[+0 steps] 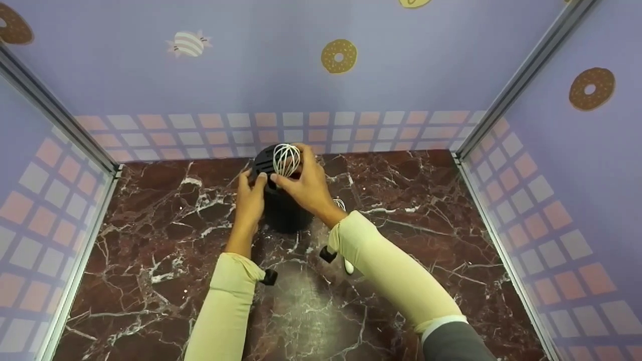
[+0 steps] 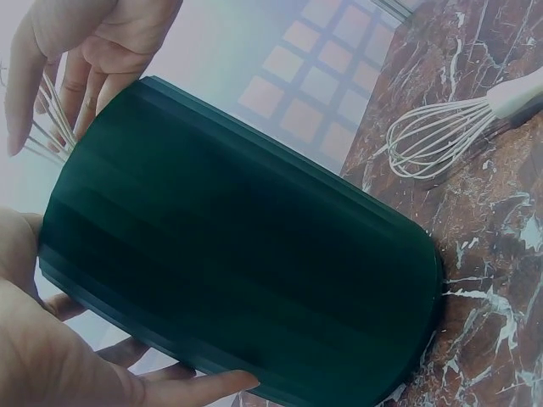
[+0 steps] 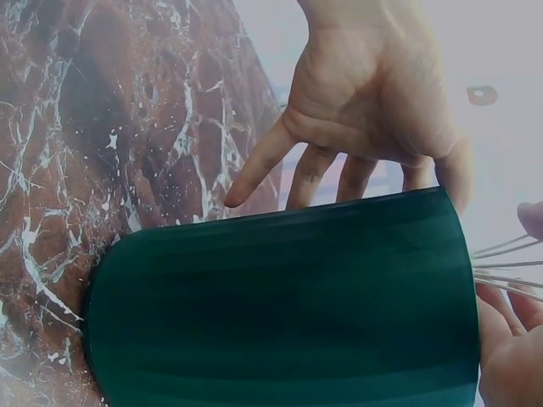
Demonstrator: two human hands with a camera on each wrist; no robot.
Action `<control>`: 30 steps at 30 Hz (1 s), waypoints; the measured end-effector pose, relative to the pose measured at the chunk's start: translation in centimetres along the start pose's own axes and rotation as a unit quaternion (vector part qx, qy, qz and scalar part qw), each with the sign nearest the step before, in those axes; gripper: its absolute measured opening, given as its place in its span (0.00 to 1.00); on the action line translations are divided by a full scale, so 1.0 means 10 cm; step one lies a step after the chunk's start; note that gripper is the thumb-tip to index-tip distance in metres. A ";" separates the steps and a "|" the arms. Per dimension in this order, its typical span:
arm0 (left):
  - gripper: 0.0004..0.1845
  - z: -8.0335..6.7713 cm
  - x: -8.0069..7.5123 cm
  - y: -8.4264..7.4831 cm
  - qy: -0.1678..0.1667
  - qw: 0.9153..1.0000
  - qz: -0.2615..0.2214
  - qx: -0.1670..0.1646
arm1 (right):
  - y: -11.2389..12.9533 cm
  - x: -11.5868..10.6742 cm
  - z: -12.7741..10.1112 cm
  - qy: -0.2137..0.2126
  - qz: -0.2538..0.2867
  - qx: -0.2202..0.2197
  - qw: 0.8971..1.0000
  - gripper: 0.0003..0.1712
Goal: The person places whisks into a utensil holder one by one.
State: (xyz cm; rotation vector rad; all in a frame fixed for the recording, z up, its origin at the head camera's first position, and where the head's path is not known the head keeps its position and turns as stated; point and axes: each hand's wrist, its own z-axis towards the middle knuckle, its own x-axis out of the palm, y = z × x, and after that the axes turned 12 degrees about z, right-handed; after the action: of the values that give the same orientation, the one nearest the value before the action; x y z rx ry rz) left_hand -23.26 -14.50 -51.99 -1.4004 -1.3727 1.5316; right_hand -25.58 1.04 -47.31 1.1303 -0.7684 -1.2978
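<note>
The left hand [image 1: 251, 193] is at 9 o'clock of the holder [image 1: 282, 210]. It rests on the side of the dark holder near the rim. The fingers are spread and mostly straight along the wall, and the thumb is up by the top edge. The left wrist view shows the palm [image 2: 51, 356] pressed on the ribbed wall, with one finger stretched under it. The right wrist view shows the same hand [image 3: 373, 110] from the other side, fingers pointing down behind the holder [image 3: 280, 305].

The holder stands upright on the marble table [image 1: 426, 210], close to the back wall, at about 12 o'clock from the person. A whisk [image 1: 286, 159] sticks up out of its top, wire end up.

The right hand [image 1: 308, 183] is at 3 o'clock of the holder. Its fingers curl around the wires of the whisk at the top. The grip looks like a light pinch, but the wires hide part of it, so I cannot be sure how tight it is.

A second whisk [image 2: 441, 136] lies flat on the table at about 4 o'clock of the holder [image 2: 237, 254], near it but apart. Its white handle [image 1: 348, 265] peeks out under the right sleeve [image 1: 396, 276].
</note>
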 end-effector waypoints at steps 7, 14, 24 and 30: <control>0.32 0.00 -0.01 0.01 0.002 1.000 -0.002 0.010 | 0.01 -0.03 0.00 0.007 -0.040 -0.001 0.999 0.43; 0.32 0.01 0.00 0.03 0.004 1.000 -0.017 0.018 | 0.00 -0.04 -0.01 0.016 -0.014 -0.006 1.000 0.38; 0.31 -0.02 -0.01 0.01 -0.002 1.000 -0.005 0.015 | -0.01 -0.03 -0.04 -0.001 0.063 -0.022 0.998 0.29; 0.30 -0.02 -0.01 0.00 -0.005 1.000 -0.005 0.011 | -0.01 -0.04 -0.06 -0.013 0.070 -0.012 0.997 0.28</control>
State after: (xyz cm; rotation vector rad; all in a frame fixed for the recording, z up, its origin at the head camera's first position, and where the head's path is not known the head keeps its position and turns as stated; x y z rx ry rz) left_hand -23.02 -14.50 -51.95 -1.3717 -1.3629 1.5442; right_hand -25.08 1.59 -47.50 1.0245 -0.8333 -1.2036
